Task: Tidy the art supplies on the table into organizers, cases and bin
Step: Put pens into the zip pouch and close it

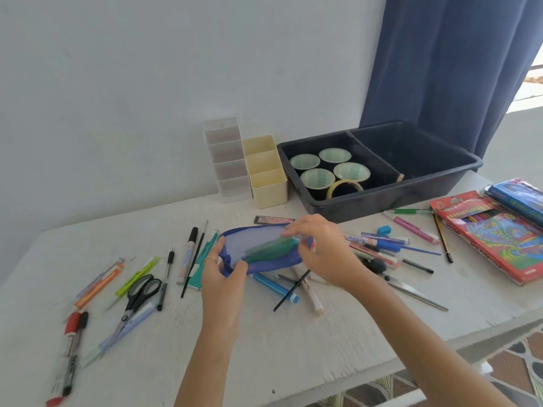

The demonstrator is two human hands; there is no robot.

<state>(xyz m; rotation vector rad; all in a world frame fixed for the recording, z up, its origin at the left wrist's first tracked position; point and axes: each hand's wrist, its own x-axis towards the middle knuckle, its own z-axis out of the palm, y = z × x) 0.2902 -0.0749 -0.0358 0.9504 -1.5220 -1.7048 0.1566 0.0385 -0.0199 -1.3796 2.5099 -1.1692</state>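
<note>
Both hands work the blue mesh case (264, 264) lying left-to-right at mid-table (293, 348): left hand (223, 268) grips its left end, right hand (320, 248) pinches the right end, a green pen-like thing (270, 248) lengthwise inside.

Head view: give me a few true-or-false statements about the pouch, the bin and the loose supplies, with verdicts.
1. The left hand and right hand both hold the blue mesh pouch. True.
2. The clear tape rolls sit in the right compartment of the black plastic bin. False: they sit in its left compartment.
3. The black-handled scissors lie on the white table, left of the pouch. True.
4. The red cardboard coloured-pencil box lies inside the bin. False: it lies on the table, right of the bin.
5. Pens stand in the cream plastic organizer. False: none shows in it.
</note>
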